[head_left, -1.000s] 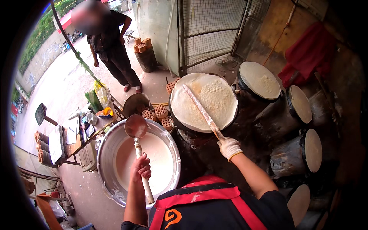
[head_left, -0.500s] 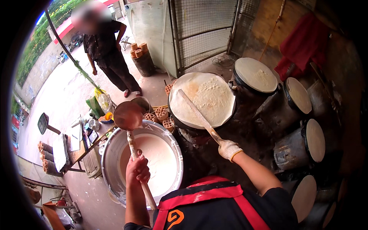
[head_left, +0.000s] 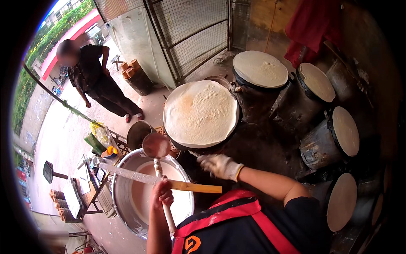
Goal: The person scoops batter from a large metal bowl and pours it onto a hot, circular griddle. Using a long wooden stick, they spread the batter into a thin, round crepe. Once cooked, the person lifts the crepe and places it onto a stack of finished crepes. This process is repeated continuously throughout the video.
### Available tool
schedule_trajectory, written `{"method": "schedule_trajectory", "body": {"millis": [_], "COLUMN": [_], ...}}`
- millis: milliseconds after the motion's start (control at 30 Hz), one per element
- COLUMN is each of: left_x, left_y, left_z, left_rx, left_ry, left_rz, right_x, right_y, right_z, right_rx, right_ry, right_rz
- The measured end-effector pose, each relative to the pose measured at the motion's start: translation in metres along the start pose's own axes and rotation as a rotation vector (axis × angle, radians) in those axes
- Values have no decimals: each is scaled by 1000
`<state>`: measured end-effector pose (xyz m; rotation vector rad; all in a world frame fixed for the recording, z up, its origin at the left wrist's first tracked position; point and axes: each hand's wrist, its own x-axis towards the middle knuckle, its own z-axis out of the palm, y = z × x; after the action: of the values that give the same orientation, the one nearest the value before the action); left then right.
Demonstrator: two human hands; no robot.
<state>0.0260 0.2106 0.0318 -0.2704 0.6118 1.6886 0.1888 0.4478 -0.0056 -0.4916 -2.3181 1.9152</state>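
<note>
The bare left hand point(head_left: 163, 195) is closed around the ladle's point(head_left: 156, 145) handle, which points away over the basin point(head_left: 119, 192); the wooden paddle point(head_left: 146, 177) lies crosswise at that grip, blade to the left, butt to the right. A little farther out, the gloved right hand point(head_left: 224, 167) holds nothing visible, fingers loosely extended leftward. It is the nearer of the two hands to the round flatbread point(head_left: 201, 114), which lies flat on its dark griddle point(head_left: 228, 139) straight ahead, just beyond the glove.
</note>
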Motion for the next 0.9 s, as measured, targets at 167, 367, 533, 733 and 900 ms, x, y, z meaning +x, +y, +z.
{"method": "schedule_trajectory", "body": {"millis": [167, 367, 533, 733, 900], "left_x": [-10, -14, -26, -50, -54], "left_y": [10, -4, -10, -3, 7], "left_z": [-29, -39, -46, -63, -69], "left_rx": [-307, -511, -504, -459, -442], "left_ry": [-35, 64, 88, 94, 71], "left_rz": [121, 118, 175, 216, 200], "right_x": [49, 121, 119, 40, 33], "right_y": [110, 163, 210, 175, 105], "right_z": [-169, -234, -206, -26, 43], "right_rx": [-734, -699, -483, -521, -411], "right_ry": [788, 595, 742, 763, 28], "right_rz": [618, 906, 766, 488, 93]}}
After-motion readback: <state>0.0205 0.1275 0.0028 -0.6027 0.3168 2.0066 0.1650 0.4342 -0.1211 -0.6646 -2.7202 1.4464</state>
